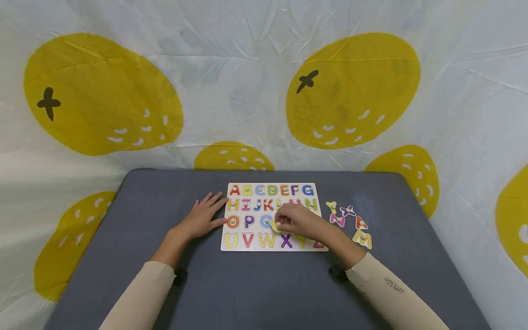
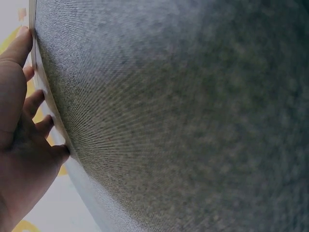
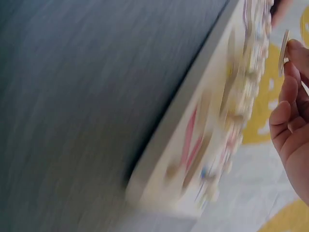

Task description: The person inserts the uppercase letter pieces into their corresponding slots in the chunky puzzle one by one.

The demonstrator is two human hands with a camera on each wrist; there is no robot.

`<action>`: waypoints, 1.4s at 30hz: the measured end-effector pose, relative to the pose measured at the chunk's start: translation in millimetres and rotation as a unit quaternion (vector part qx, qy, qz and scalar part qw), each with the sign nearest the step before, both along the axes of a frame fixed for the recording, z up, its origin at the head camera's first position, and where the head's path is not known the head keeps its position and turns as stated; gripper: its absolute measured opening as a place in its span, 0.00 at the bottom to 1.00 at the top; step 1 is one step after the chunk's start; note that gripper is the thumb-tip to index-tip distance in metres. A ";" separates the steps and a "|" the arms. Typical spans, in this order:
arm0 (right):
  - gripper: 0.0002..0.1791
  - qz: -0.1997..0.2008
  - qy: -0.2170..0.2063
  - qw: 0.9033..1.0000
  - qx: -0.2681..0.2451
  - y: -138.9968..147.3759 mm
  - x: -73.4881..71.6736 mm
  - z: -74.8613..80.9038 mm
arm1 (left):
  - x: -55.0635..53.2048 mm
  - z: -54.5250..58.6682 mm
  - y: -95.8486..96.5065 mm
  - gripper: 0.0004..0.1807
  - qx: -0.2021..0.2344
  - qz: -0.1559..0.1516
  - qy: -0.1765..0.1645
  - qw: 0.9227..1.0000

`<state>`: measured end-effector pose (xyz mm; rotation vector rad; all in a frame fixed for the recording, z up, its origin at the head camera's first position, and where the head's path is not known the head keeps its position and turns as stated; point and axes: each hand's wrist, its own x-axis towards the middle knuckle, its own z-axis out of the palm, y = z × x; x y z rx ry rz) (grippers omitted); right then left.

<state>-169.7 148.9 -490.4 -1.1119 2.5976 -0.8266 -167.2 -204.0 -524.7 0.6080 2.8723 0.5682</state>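
Note:
A white wooden alphabet puzzle board [image 1: 272, 249] lies on the dark grey table. My right hand [image 1: 298, 219] is over its third row, just right of the letter Q [image 1: 266, 222], pinching a yellow letter piece [image 1: 275, 225]. In the right wrist view the piece [image 3: 284, 53] shows edge-on between the fingertips, above the board; its letter is partly hidden. At the board's left edge, my left hand [image 1: 201, 219] rests with fingers spread, thumb near the O [image 1: 233, 222]. Knobbed letters fill much of the upper rows; the bottom row shows printed letters.
To the right of the board lie loose letter pieces: a yellow Y [image 1: 331, 207], a purple X [image 1: 348, 211], a pink N [image 1: 337, 220], a red A [image 1: 361, 223] and a yellow M [image 1: 362, 239]. A white cloth with yellow fruit shapes [image 1: 239, 101] hangs behind the table [image 1: 255, 293].

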 end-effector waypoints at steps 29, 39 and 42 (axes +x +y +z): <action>0.07 0.117 0.032 0.988 0.095 -126.5 5.6 -12.7 | 1.6 -0.2 -0.9 0.40 -0.004 -0.003 0.008 1.000; 0.09 0.109 0.055 0.987 0.109 -138.2 9.5 -15.9 | 0.8 1.0 -0.8 0.40 -0.003 -0.003 0.009 1.000; 0.11 0.101 0.056 0.986 0.119 -139.9 10.0 -16.1 | 0.8 1.8 -0.7 0.40 -0.002 -0.003 0.011 1.000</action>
